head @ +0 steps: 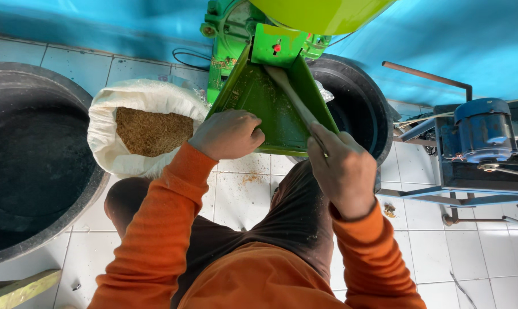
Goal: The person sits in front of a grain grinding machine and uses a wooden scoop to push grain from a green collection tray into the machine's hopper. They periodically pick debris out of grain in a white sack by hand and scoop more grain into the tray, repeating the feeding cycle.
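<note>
Big black tub [24,171] far left on the tiled floor [487,257], second black tub [356,109] behind the machine. White sack [107,131] of brown grain between them. Green chute [270,109] slopes down centre. Left hand [227,135] fisted on the chute's lower left edge. Right hand [342,171] closed around a wooden stick [290,94] lying in the chute.
</note>
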Demonstrator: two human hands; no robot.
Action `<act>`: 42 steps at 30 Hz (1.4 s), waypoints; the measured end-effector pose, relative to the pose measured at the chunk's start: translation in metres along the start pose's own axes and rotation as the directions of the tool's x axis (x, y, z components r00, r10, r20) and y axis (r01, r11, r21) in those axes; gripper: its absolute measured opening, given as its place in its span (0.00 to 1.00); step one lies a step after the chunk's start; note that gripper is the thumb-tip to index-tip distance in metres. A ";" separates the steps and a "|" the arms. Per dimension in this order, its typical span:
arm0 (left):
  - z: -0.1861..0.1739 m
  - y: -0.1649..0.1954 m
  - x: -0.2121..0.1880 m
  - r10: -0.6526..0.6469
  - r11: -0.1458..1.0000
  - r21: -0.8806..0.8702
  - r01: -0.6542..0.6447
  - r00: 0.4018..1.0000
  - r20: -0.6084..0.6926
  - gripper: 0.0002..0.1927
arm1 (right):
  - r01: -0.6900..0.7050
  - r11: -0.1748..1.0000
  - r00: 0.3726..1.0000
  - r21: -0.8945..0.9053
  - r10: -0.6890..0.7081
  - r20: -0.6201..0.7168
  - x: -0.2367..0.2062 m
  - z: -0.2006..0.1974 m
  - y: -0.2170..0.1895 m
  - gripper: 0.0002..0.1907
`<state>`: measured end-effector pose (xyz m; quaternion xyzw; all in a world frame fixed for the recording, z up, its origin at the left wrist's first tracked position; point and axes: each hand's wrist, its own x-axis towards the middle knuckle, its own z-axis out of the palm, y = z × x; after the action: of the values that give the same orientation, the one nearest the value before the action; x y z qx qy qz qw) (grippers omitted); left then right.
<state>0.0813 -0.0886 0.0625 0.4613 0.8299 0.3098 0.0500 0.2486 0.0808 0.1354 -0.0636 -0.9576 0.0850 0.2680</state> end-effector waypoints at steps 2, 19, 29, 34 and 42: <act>0.000 0.000 0.000 -0.012 1.000 0.010 0.012 1.000 0.013 0.14 | 0.009 0.999 1.000 0.045 -0.010 0.023 -0.004 -0.002 0.001 0.14; -0.003 0.004 -0.001 -0.060 0.998 -0.006 0.061 0.998 0.022 0.14 | 0.158 0.977 0.984 -0.144 -0.168 -0.059 0.011 -0.001 -0.005 0.11; 0.008 -0.005 -0.006 0.088 0.996 -0.008 -0.094 0.955 -0.284 0.06 | 0.035 0.990 0.997 0.134 -0.045 0.068 -0.023 -0.076 0.021 0.15; -0.003 -0.006 -0.013 0.058 0.954 -0.205 -0.220 0.805 -0.591 0.10 | 0.028 0.920 1.000 0.390 -0.028 -0.006 -0.023 -0.066 0.035 0.14; -0.033 -0.003 -0.047 0.039 0.988 -0.074 -0.138 0.674 -0.738 0.17 | -0.006 0.915 1.000 0.404 0.009 -0.006 -0.045 -0.033 0.066 0.14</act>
<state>0.0939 -0.1421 0.0780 0.3338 0.7361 0.5215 -0.2736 0.3096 0.1419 0.1277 -0.0108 -0.9182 0.2814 0.2786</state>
